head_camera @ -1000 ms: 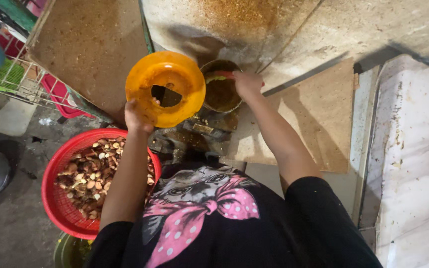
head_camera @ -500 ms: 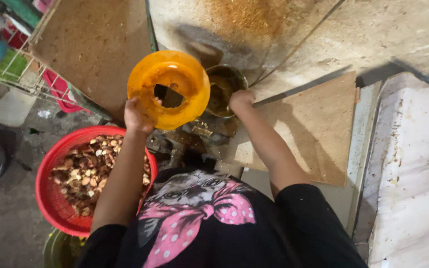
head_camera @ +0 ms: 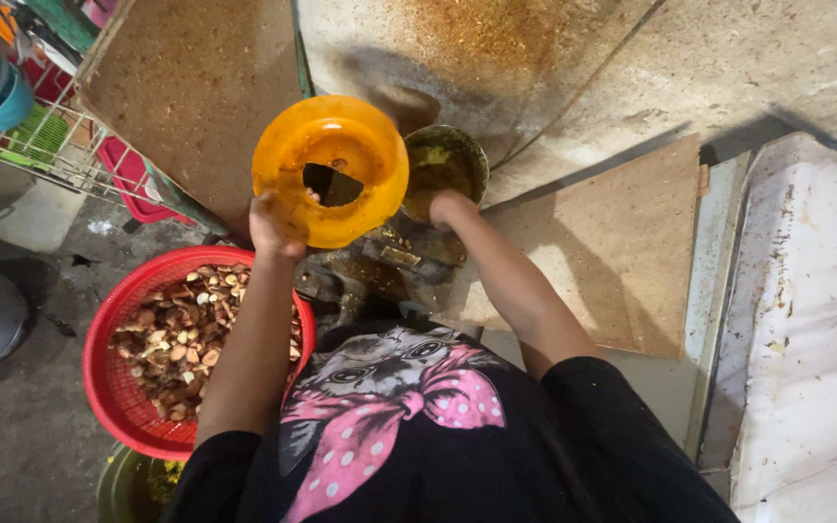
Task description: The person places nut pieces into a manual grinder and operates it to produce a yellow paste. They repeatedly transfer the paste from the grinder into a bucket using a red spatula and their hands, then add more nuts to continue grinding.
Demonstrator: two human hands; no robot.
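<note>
Right hand (head_camera: 449, 205) lowered at metal pot (head_camera: 443, 169) rim, left hand (head_camera: 276, 225) gripping orange bowl (head_camera: 331, 167)

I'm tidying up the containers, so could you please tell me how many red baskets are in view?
1. The red basket holding brown pieces sits low on the left, beside the left hand's arm. Others may be hidden beyond the frame.

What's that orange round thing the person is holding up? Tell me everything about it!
It is an orange plastic bowl, round and see-through enough to glow in the light. Its inside looks wet and smeared with brownish bits, and a dark shape shows near its middle. It is tilted so its open side faces the camera. The left hand grips its lower rim. It is held above a grimy machine, beside a metal pot that the right hand touches.
</note>
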